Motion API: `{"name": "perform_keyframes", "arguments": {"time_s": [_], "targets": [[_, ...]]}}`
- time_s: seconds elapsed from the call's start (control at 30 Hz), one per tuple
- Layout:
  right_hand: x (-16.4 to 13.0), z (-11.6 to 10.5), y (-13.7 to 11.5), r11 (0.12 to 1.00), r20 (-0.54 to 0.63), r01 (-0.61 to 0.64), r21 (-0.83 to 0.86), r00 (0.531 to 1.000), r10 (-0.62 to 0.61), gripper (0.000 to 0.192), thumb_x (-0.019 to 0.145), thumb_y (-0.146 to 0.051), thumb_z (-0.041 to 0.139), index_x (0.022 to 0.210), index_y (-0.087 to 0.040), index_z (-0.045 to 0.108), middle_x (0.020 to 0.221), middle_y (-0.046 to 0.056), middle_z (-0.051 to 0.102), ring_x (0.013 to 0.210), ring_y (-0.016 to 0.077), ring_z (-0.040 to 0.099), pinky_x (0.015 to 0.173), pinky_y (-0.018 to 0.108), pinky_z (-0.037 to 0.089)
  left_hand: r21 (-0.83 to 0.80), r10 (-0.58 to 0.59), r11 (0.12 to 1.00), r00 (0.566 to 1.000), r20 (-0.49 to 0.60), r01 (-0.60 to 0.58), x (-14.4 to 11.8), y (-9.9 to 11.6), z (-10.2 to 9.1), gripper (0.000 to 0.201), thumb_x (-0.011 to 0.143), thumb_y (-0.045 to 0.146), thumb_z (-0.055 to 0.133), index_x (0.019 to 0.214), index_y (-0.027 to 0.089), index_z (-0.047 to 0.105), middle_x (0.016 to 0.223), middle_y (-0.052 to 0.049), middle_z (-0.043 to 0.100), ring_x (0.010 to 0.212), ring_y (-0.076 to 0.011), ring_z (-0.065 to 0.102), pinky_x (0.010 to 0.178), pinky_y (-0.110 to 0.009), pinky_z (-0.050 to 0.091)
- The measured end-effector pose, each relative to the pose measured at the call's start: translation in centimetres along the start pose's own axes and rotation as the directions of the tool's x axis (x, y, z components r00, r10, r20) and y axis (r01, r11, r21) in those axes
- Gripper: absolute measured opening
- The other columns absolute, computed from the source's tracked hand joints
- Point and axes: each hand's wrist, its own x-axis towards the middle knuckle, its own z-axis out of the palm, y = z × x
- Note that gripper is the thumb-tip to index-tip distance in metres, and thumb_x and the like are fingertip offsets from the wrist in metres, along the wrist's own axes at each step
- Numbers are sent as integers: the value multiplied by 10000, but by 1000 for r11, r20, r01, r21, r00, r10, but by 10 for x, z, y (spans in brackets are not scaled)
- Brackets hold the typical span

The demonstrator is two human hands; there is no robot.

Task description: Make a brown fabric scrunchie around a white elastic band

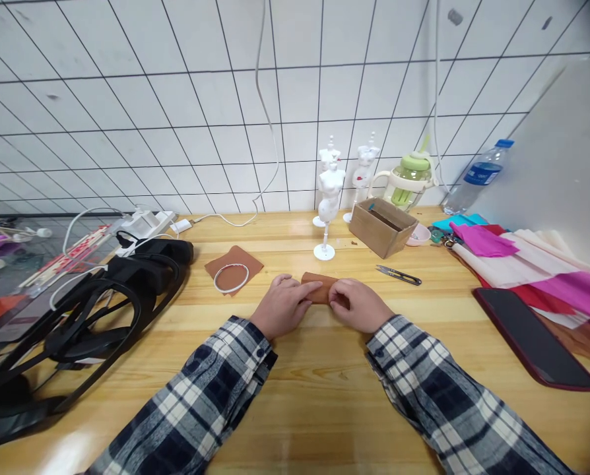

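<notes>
A small piece of brown fabric [321, 288], folded or rolled into a narrow strip, lies on the table between my hands. My left hand [282, 305] grips its left end, with the index finger stretched along the cloth and the thumb below. At the right end, my right hand [360, 306] pinches the fabric between curled fingers and thumb. To the left, a flat brown fabric square [235, 254] lies with a white ring [231, 278] on it. Thread snips [398, 274] rest to the right of my right hand.
White mini mannequins [330, 191] stand behind my hands, beside a cardboard box [383, 226]. A green-lidded cup [410, 178] and a water bottle [480, 177] are at the back right. Coloured fabrics [517, 254] and a phone [535, 338] lie right. Black headgear with straps [121, 297] occupies the left.
</notes>
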Motion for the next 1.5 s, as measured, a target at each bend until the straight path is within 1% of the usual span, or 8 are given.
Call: {"name": "perform_keyframes", "arguments": {"time_s": [0.2, 0.3, 0.47, 0.53, 0.67, 0.87, 1.23, 1.5], "targets": [[3, 1, 5, 998, -36, -20, 67, 999, 22, 103, 806, -245, 603, 870, -225, 681, 835, 29, 676, 814, 177, 588, 763, 305, 424, -128, -13, 992, 998, -57, 5, -1, 1, -1, 421, 852, 187, 536, 1268, 250, 513, 855, 0, 712, 941, -201, 602, 1070, -451, 278], [-1, -5, 5, 930, 5, -127, 346, 991, 134, 126, 781, -314, 613, 790, -201, 667, 755, 24, 655, 719, 159, 570, 700, 293, 431, -332, -121, 942, 977, -174, 58, -3, -2, -3, 423, 850, 288, 582, 1262, 227, 510, 881, -14, 719, 959, -205, 615, 1032, -426, 347], [-14, -24, 6, 323, 372, -358, 876, 928, 19, 457, 537, -561, 776, 688, -172, 590, 643, -3, 580, 552, 115, 522, 535, 244, 427, -718, -462, 692, 810, -360, 76, -6, -24, -5, 394, 913, 407, 486, 1231, 175, 499, 924, -58, 698, 937, -192, 639, 956, -370, 429], [-14, -24, 5, 272, 475, -453, 849, 880, -15, 456, 506, -517, 817, 700, -165, 602, 641, -8, 583, 533, 103, 525, 520, 234, 435, -789, -518, 610, 789, -330, 71, -5, -34, -4, 413, 915, 435, 472, 1223, 162, 504, 907, -64, 698, 943, -193, 638, 947, -368, 436], [-5, -7, 2, 454, 550, -567, 688, 815, 183, 343, 611, -415, 771, 793, -157, 637, 642, -23, 597, 514, 95, 526, 518, 235, 452, -831, -481, 544, 854, -196, 116, -4, -37, -2, 463, 929, 471, 427, 1253, 144, 483, 946, -89, 714, 986, -202, 630, 977, -386, 408], [0, 10, -4, 892, 228, -287, 350, 950, 216, 117, 754, -240, 604, 794, -205, 709, 695, -14, 654, 629, 112, 560, 586, 222, 411, -549, -196, 808, 976, 94, 215, -3, -14, 1, 527, 804, 525, 612, 1221, 208, 557, 968, -54, 728, 1032, -241, 613, 1010, -405, 348], [1, 13, 6, 928, 91, -256, 269, 967, 240, 122, 780, -230, 602, 821, -212, 715, 721, -21, 686, 612, 107, 562, 599, 214, 412, -222, -107, 968, 992, 71, 120, -2, -6, -3, 325, 791, 243, 620, 1111, 272, 571, 891, 34, 720, 991, -193, 615, 1102, -507, 126], [2, 12, 5, 981, 10, -123, 151, 992, 123, 286, 751, -244, 695, 1036, -222, 695, 953, 22, 690, 743, 134, 592, 721, 264, 451, -174, -80, 981, 996, 31, 84, -2, -9, 0, 240, 812, 158, 517, 1035, 244, 529, 850, 37, 690, 871, -151, 627, 1083, -466, 208]]}}
